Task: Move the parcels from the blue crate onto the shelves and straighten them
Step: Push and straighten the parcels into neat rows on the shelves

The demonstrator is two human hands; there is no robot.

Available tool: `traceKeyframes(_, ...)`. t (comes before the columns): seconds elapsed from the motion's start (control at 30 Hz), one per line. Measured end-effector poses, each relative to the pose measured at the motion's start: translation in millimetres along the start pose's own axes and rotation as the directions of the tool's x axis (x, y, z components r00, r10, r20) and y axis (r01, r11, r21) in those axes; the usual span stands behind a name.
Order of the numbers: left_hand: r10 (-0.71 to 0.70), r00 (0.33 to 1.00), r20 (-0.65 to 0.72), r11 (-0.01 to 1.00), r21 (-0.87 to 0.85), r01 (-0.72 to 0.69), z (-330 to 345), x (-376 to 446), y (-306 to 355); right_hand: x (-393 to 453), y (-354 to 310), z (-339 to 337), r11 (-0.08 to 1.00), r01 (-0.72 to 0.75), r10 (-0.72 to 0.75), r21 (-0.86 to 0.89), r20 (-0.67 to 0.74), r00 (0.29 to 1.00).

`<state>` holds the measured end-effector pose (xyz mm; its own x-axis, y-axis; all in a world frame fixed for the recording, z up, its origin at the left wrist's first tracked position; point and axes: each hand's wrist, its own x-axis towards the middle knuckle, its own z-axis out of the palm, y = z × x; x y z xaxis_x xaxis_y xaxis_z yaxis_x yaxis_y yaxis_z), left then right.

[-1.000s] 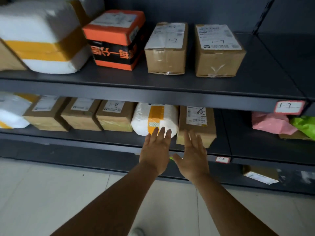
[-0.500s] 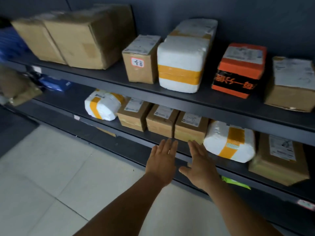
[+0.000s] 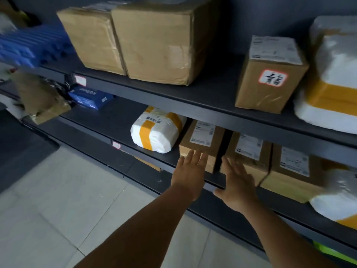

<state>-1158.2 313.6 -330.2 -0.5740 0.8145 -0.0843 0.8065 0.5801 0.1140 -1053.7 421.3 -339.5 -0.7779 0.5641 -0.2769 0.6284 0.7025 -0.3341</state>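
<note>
Both hands are released, fingers straight, and hold nothing. The left hand (image 3: 190,176) reaches the front of a brown cardboard parcel (image 3: 201,144) on the middle shelf (image 3: 108,117), and the right hand (image 3: 238,187) is at the next cardboard parcel (image 3: 249,153); I cannot tell if they touch. Compared with 1 second ago, the hands have travelled left along the row, away from the white parcel with yellow tape. To the left lies another white taped parcel (image 3: 156,130). I judge the straightening goes parcel by parcel. The blue crate (image 3: 29,49) appears far left, blurred.
</note>
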Motion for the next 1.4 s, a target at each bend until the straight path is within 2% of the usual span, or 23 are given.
traceKeyframes(0.2, 0.061, 0.997, -0.043, 0.998, -0.008, -0.062, 36.2, 45.4, -12.2, 47.1, 27.5, 15.7, 0.966, -0.092, 0.054, -0.243, -0.161, 0.986)
traceKeyframes(0.33, 0.081, 0.994, -0.067, 0.997, 0.004, -0.081, 50.1, 68.1, -16.8, 65.5, 36.9, 27.6, 0.958, -0.126, 0.056, -0.259, -0.264, 0.963)
traceKeyframes(0.47, 0.056, 0.977, -0.205, 0.998, 0.023, -0.053, 61.6, 85.9, -24.3, 79.0, 29.3, 33.5, 0.955, -0.065, -0.038, -0.289, -0.338, 0.940)
traceKeyframes(0.6, 0.021, 0.960, -0.279, 0.999, 0.029, -0.014, 65.7, 94.5, -38.1, 88.7, 12.6, 40.6, 0.960, -0.030, -0.080, -0.280, -0.373, 0.924)
traceKeyframes(0.83, -0.007, 0.950, -0.312, 0.998, 0.054, 0.025, 64.3, 104.2, -84.3, 107.5, -23.2, 50.9, 0.973, 0.043, -0.132, -0.225, -0.396, 0.909)
traceKeyframes(1.17, -0.014, 0.940, -0.340, 0.998, 0.059, 0.036, 59.2, 122.1, -133.8, 142.9, -61.4, 50.9, 0.973, 0.093, -0.154, -0.212, -0.291, 0.944)
traceKeyframes(1.4, -0.038, 0.940, -0.339, 0.996, 0.067, 0.064, 61.7, 127.4, -139.8, 151.4, -68.4, 53.5, 0.972, 0.116, -0.172, -0.203, -0.284, 0.943)
